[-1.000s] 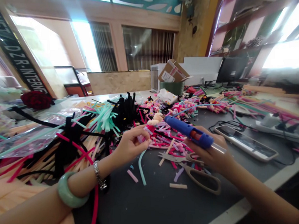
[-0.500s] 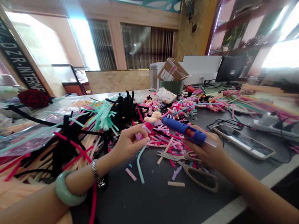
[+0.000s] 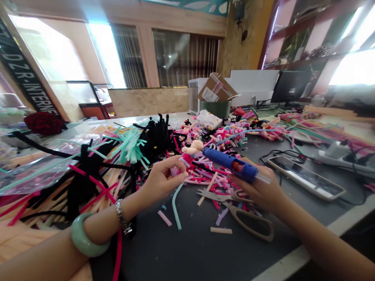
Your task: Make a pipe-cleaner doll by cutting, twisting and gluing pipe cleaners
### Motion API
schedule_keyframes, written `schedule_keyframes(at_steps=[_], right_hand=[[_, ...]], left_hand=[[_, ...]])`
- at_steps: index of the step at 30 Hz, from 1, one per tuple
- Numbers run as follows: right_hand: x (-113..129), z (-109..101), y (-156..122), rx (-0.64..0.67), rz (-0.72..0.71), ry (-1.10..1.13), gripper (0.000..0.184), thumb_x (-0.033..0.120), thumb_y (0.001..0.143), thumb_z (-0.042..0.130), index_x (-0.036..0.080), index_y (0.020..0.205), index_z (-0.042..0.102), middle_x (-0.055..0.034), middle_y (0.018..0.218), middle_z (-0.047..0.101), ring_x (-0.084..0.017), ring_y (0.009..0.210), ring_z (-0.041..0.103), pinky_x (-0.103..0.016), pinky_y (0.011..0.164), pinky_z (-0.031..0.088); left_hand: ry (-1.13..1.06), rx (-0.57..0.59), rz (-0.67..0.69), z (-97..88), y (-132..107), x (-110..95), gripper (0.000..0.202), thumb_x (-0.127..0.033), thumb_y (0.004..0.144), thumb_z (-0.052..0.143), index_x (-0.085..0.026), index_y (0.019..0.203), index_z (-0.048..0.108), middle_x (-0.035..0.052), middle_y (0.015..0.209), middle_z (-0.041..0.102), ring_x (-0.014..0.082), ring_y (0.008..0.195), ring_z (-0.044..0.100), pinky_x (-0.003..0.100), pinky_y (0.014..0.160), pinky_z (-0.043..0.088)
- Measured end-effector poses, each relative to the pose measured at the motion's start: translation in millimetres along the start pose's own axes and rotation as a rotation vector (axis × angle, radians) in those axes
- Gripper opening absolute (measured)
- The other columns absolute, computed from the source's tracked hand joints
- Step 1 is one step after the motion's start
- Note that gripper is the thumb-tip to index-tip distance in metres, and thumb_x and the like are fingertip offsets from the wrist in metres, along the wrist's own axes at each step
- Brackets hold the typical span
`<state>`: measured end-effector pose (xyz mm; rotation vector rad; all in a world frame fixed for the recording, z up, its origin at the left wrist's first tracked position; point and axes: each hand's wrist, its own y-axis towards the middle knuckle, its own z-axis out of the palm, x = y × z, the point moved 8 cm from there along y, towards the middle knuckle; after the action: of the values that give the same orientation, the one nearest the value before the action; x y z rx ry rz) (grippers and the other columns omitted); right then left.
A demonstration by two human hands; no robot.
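**Blue hot glue gun (image 3: 229, 165) raised beside pink chenille piece (image 3: 185, 159)**

Left hand (image 3: 162, 179) curled almost shut, fingertips pinching the pink chenille piece; cream tuft (image 3: 192, 147) just above it, join unclear. Right hand (image 3: 259, 191) closed around the gun's body, clear glue stick (image 3: 261, 177) jutting from the rear. Gluing looks like the step in hand; blue front end already just beside the piece, so a steady, small bring-together seems called for. Relative to the gun: cut pipe-cleaner scraps (image 3: 202, 173) just behind, scissors (image 3: 233, 211) just below on dark tabletop (image 3: 149, 260), tablet (image 3: 305, 178) to the right, cardboard box (image 3: 216, 88) on green bin (image 3: 215, 110) far beyond, curtained windows (image 3: 186, 52) past those.
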<state>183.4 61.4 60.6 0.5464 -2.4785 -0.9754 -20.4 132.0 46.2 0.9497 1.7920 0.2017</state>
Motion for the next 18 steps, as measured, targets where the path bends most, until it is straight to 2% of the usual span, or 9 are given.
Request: schedule_keyframes(at_steps=[4,8,13,18], right_hand=[[0.7,-0.2,0.4,0.001,0.008,-0.013,0.031,0.048,0.085,0.053,0.019,0.092,0.062,0.0003,0.054,0.061,-0.016,0.045,0.055,-0.025,0.050,0.039],[-0.3,-0.8,0.0,-0.009,0.018,-0.006,0.031,0.048,0.085,0.053,0.019,0.092,0.062,-0.0004,0.056,0.062,-0.017,0.046,0.056,-0.025,0.051,0.040],[-2.2,0.1,-0.4,-0.005,0.031,0.010,0.031,0.048,0.084,0.053,0.020,0.092,0.063,-0.0011,0.058,0.064,-0.017,0.048,0.058,-0.025,0.051,0.040],[-1.0,-0.5,-0.4,-0.009,0.026,0.017,0.031,0.048,0.085,0.053,0.019,0.093,0.062,0.0001,0.056,0.062,-0.017,0.049,0.058,-0.025,0.051,0.040]], left_hand=[[0.015,-0.008,0.001,-0.3,-0.5,0.3,0.012,-0.023,0.080,0.059,-0.015,0.072,0.058,-0.0004,0.073,0.053,0.0109,0.064,0.043,0.024,0.061,0.034],[0.006,-0.013,0.006,-0.7,-0.3,-0.9,0.012,-0.023,0.079,0.059,-0.014,0.071,0.058,0.0016,0.078,0.055,0.0115,0.066,0.045,0.024,0.061,0.034],[0.048,-0.006,-0.006,-0.5,0.4,-1.3,0.013,-0.024,0.079,0.059,-0.015,0.071,0.058,-0.0007,0.068,0.051,0.0109,0.062,0.043,0.024,0.060,0.034],[0.048,0.001,0.006,-0.1,0.1,-2.7,0.012,-0.023,0.079,0.058,-0.015,0.071,0.058,-0.0013,0.068,0.051,0.0104,0.061,0.043,0.023,0.059,0.034]])
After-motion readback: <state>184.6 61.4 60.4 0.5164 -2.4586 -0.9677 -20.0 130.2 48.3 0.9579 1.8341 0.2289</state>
